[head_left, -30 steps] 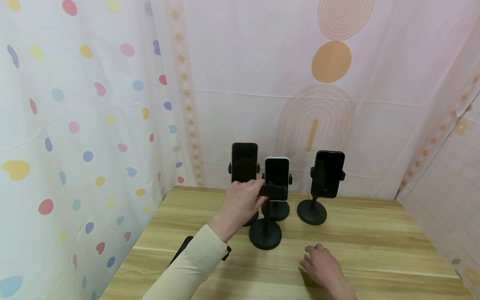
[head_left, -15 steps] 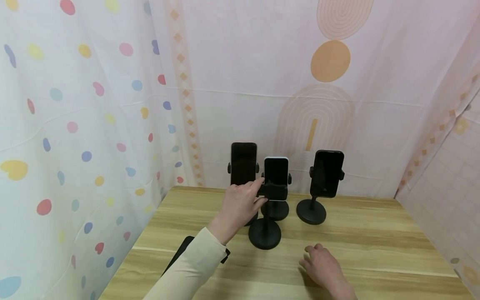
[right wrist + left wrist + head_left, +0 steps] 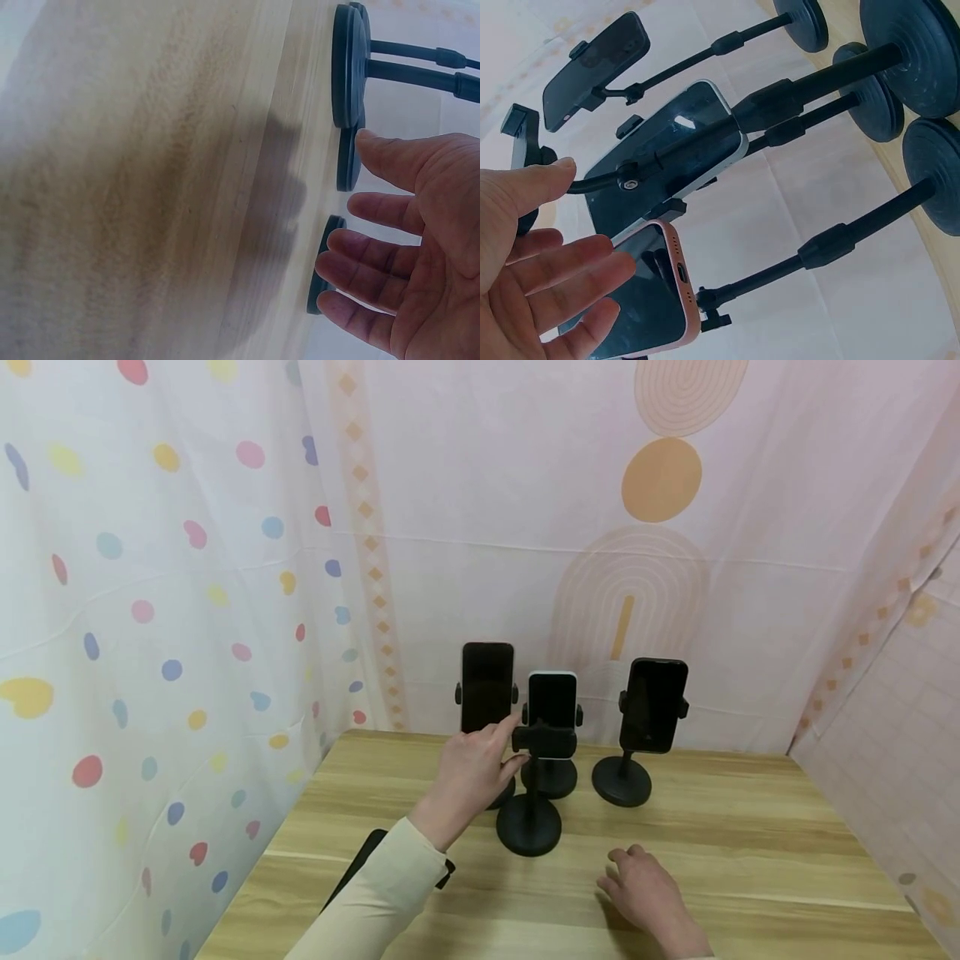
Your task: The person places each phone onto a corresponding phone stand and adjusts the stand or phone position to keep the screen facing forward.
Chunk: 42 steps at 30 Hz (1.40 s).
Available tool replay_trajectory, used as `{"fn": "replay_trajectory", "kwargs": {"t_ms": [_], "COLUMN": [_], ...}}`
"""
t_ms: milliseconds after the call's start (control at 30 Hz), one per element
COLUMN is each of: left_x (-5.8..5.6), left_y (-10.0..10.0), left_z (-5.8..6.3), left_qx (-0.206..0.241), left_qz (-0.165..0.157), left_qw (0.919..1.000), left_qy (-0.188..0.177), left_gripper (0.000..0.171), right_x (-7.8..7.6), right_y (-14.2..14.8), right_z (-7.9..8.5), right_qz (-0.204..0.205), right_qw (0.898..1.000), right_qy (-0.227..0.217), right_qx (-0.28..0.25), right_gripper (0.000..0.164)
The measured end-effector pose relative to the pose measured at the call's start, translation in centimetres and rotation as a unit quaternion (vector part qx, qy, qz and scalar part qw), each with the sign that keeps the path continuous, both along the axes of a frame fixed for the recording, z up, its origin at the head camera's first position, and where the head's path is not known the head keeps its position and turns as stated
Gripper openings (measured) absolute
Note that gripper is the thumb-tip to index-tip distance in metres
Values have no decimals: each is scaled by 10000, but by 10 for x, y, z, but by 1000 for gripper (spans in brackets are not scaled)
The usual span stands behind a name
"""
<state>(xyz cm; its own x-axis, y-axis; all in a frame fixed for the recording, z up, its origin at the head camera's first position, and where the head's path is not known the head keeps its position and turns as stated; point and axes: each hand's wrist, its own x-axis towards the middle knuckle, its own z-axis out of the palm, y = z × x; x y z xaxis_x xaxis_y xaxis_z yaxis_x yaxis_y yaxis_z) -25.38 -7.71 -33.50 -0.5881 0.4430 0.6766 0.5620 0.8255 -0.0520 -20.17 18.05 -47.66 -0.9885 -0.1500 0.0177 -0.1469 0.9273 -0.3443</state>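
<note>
My left hand is beside the left end of a black phone stand's empty clamp. Its thumb and index fingertip are right at the clamp's end, and in the left wrist view the other fingers spread loosely. This stand's round base rests on the table, in front of the others. Behind it, a light-rimmed phone sits upright in a second stand. My right hand hovers low over the table at the front right, fingers loosely bent, holding nothing.
A tall phone stands in a holder at the back left, its lower part behind my left hand. Another black phone is mounted at the right. A flat black slab lies partly under my left sleeve. Patterned curtains surround the wooden table.
My left hand has eased slightly left and down, its index finger straighter and off the clamp's end. The stands and my right hand have stayed put.
</note>
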Motion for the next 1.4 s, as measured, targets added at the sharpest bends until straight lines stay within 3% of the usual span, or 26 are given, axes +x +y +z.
{"fn": "replay_trajectory", "kwargs": {"t_ms": [467, 667, 900, 1200, 1400], "left_x": [4, 7, 11, 13, 13], "left_y": [-4, -7, -15, -26, -31], "left_z": [-8, -14, -26, -40, -48], "left_qx": [-179, -224, 52, -50, -127], "left_qz": [160, 211, 150, 598, 753], "left_qw": [9997, 9987, 9976, 9895, 9852], "left_qy": [-99, -407, -681, -1317, -1537], "left_gripper": [50, 46, 45, 40, 39], "right_x": [1, 1, 1, 2, 3], "right_y": [0, 0, -1, -1, -1], "right_z": [1, 0, 1, -1, 0], "right_qz": [71, 36, 62, 31, 20], "right_qw": [9999, 9998, 9998, 9999, 9999], "right_qy": [-129, -163, -167, -69, -74], "right_qx": [-54, -51, -58, -112, -70], "right_gripper": [40, 40, 40, 40, 40]}}
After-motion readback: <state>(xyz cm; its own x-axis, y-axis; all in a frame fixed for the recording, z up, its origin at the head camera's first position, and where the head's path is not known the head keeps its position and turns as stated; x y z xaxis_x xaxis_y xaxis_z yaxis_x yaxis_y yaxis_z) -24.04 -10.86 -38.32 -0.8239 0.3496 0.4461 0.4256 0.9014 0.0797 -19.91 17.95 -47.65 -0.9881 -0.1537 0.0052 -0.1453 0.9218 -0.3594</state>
